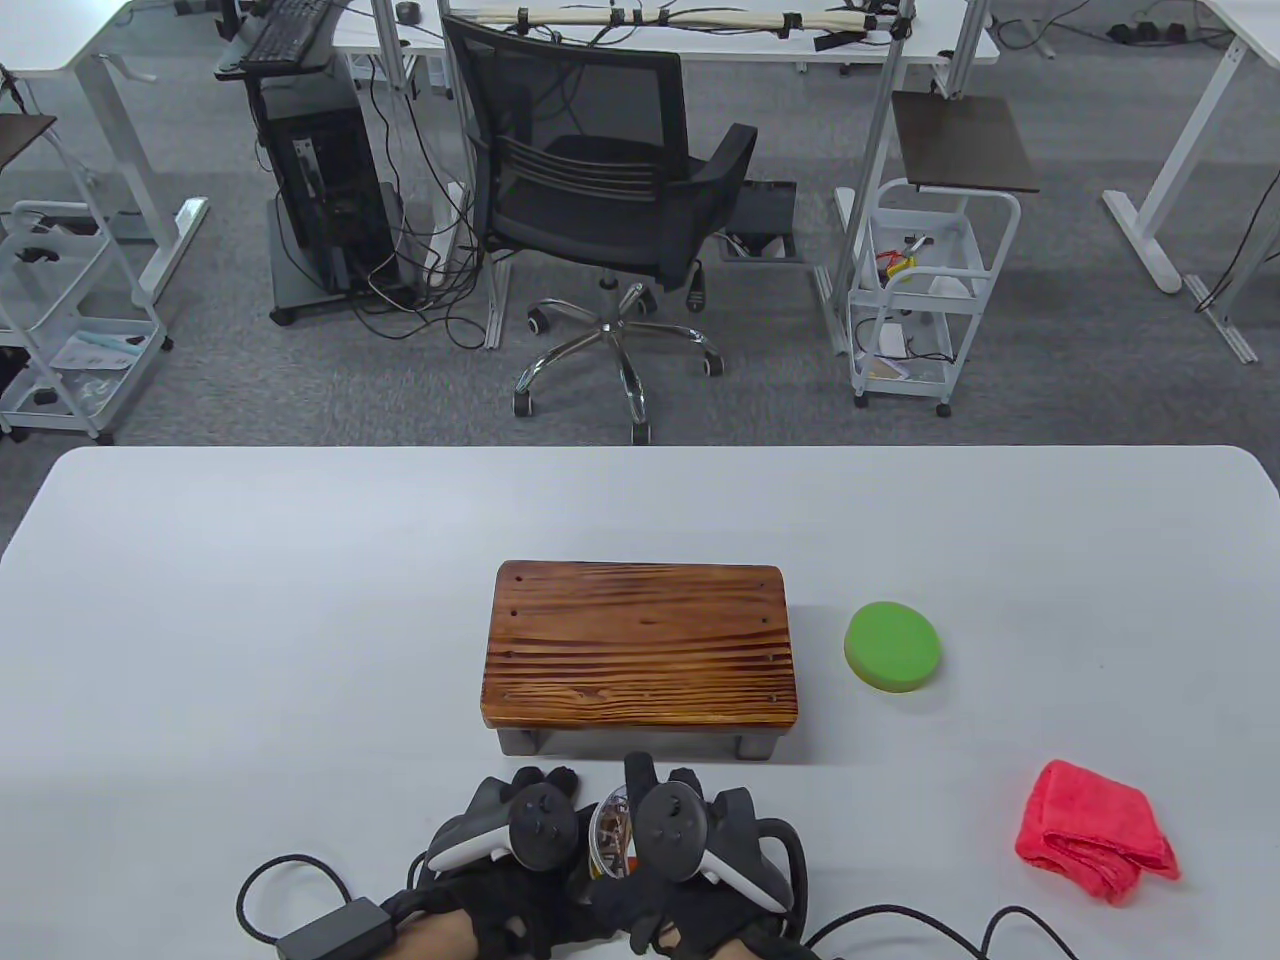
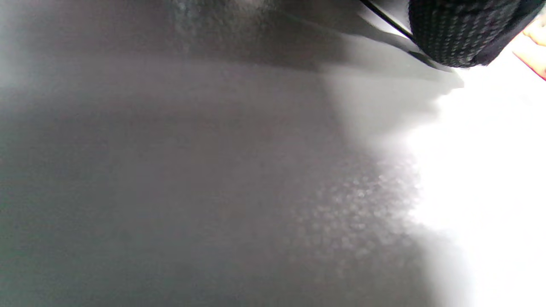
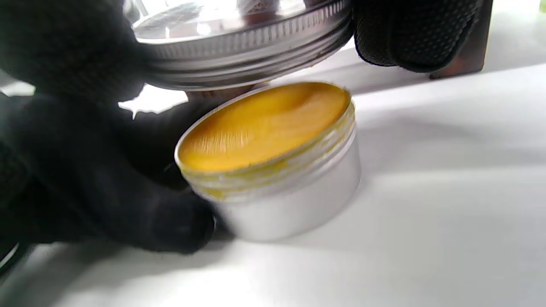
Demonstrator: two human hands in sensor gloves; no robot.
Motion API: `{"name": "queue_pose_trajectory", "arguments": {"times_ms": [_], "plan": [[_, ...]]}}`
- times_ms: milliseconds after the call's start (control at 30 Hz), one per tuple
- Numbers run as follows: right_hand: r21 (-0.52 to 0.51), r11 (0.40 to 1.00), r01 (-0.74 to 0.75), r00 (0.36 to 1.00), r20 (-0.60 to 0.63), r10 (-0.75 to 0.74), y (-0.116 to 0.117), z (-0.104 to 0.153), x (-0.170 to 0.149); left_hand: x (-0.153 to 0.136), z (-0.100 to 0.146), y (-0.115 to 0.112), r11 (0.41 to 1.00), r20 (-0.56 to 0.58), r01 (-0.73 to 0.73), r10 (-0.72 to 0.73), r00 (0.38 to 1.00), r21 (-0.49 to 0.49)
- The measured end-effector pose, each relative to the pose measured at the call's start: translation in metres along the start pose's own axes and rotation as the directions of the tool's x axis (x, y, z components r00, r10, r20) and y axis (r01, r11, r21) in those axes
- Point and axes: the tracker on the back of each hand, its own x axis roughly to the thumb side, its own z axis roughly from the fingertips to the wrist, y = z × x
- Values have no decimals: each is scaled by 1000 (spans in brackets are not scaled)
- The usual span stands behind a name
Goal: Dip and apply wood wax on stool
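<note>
The wooden stool (image 1: 640,645) stands mid-table. Both hands are close together at the near edge, just in front of it. My left hand (image 1: 535,800) grips a round metal wax tin (image 3: 277,183) standing on the table; it is open and full of yellow wax (image 3: 264,125). My right hand (image 1: 665,795) holds the tin's metal screw lid (image 3: 243,42) tilted just above the tin, with a gloved finger (image 3: 418,34) on its rim. In the table view only a sliver of the tin (image 1: 610,830) shows between the hands. The left wrist view shows a blurred table surface and one gloved fingertip (image 2: 460,30).
A round green sponge pad (image 1: 892,647) lies to the right of the stool. A folded red cloth (image 1: 1095,830) lies near the right front of the white table (image 1: 250,620). Glove cables (image 1: 300,900) trail along the near edge.
</note>
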Motion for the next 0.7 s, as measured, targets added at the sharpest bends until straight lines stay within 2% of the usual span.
{"name": "queue_pose_trajectory", "arguments": {"times_ms": [367, 500, 700], "plan": [[-77, 993, 94, 994, -47, -98, -37, 18, -51, 0, 0, 0, 1000, 0, 0, 0, 1000, 0], [-79, 996, 35, 990, -136, -45, -52, 27, -86, 0, 0, 0, 1000, 0, 0, 0, 1000, 0], [-59, 998, -11, 967, -253, -5, -57, 30, -132, 0, 0, 0, 1000, -3, 4, -4, 1000, 1]]}}
